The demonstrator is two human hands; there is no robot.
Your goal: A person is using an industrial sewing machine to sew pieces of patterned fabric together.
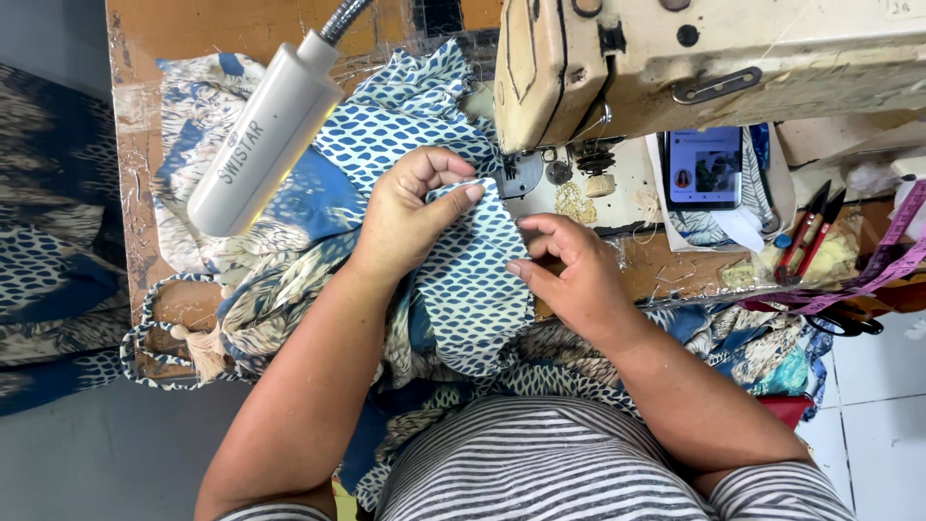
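Hands point(482, 241) clamped on patterned blue fabric point(473, 289) atop worn wooden table point(135, 125), grey floor point(106, 453) below.

We are seeing one lit screen: a phone point(705, 167) lying flat just under the sewing machine point(714, 58) arm, right of its needle area. It is a dark upright rectangle showing a white display with small pictures. Left of the machine, a pale grey lamp head point(265, 135) is carrying dark lettering along its side.

Matt printed cloth point(473, 280), scuffed wooden table point(135, 125), perhaps enamelled-metal sewing machine point(714, 58)
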